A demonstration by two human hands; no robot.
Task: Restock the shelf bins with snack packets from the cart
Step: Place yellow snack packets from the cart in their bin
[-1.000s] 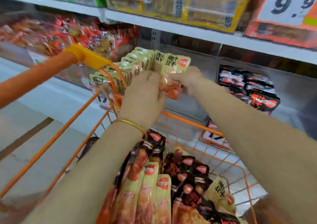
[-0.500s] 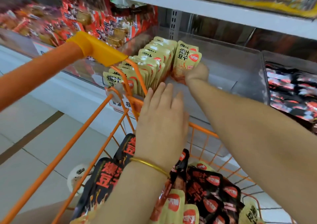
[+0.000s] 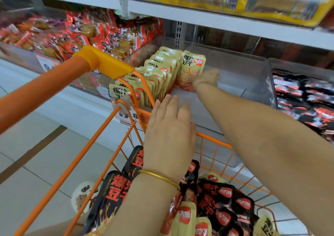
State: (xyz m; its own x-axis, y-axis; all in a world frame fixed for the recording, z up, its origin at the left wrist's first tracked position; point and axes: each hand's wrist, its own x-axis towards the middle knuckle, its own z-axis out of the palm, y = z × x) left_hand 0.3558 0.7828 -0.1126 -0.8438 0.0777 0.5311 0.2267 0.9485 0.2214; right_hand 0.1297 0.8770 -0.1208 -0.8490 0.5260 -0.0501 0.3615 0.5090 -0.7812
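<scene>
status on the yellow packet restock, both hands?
Right hand holding a yellow packet upright in the clear bin, beside the packet row. Left hand open, empty, over the cart rim. Nothing blocking.

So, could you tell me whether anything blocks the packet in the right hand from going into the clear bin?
Nothing visible does. The right hand already has the yellow packet inside the clear bin, upright beside the row of packets, with bare bin floor to its right. The left hand hovers over the cart rim, apart.
</scene>
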